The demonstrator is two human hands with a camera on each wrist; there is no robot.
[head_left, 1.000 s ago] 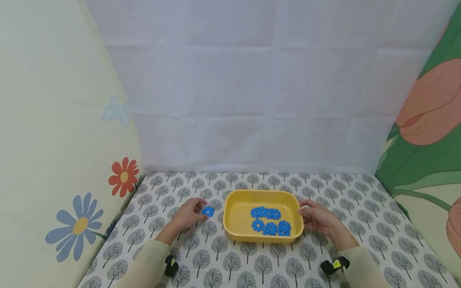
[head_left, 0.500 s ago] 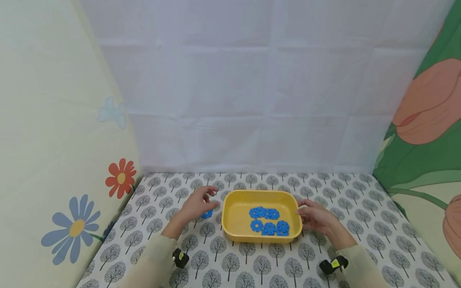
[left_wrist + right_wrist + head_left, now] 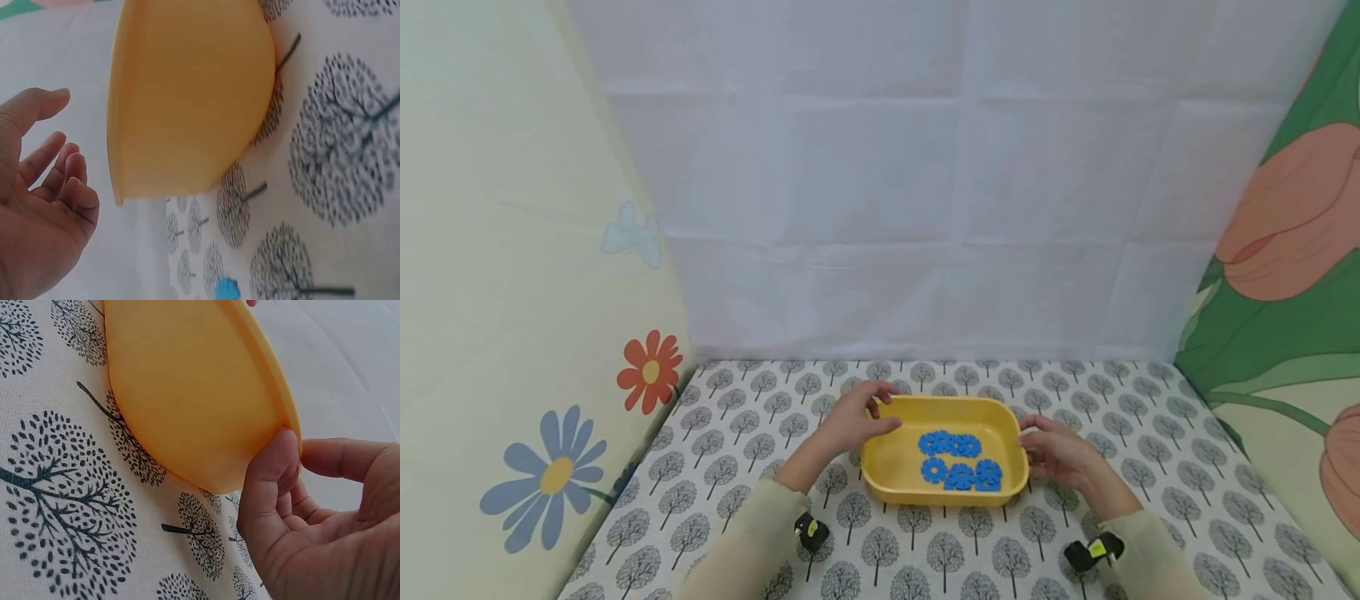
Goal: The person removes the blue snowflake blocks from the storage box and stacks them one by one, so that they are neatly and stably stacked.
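Note:
A yellow plastic tray (image 3: 889, 467) lies on the cloth-covered table in the head view. Inside it, mostly right of centre, are several blue snowflake-shaped discs (image 3: 934, 470), some overlapping. My left hand (image 3: 853, 421) hovers over the tray's left rim, fingers loosely bent and nothing between them; the left wrist view shows that hand (image 3: 53, 194) apart from the tray wall (image 3: 194, 100). A blue piece (image 3: 228, 289) lies on the cloth there, hidden in the head view. My right hand (image 3: 312, 512) pinches the tray's right rim (image 3: 278, 375) between thumb and fingers.
The tabletop has a white cloth (image 3: 913, 542) printed with grey trees. A white sheet (image 3: 880, 208) hangs behind the table. Flower-patterned panels stand at the left (image 3: 535, 275) and the right (image 3: 1300, 350).
My left hand has risen from beside the blue disc on the cloth and moved right to the tray's left rim. The right hand keeps its hold on the tray.

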